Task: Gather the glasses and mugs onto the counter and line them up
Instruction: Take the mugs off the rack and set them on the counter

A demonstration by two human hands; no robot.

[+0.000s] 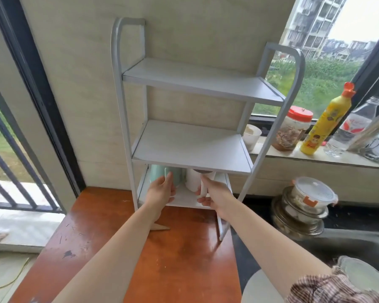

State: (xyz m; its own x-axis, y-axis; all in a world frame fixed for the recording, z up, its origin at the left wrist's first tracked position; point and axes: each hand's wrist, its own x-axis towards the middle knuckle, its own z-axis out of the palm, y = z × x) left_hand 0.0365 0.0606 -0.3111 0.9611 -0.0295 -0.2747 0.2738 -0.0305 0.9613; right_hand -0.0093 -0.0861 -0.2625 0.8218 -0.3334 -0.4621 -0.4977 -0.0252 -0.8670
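Left grip (pixel 161 190) and right grip (pixel 212 194) each hold one of two mugs (pixel 173 174).

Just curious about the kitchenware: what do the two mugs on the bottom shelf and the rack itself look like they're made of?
The mint mug and white mug look like glazed ceramic: opaque, smooth, thick handles. The rack looks like white-painted metal tubing with flat matte boards, possibly laminated wood.

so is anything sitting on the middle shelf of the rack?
No. The middle shelf is bare; the green mug and white mug are both on the bottom shelf, each gripped by a hand.
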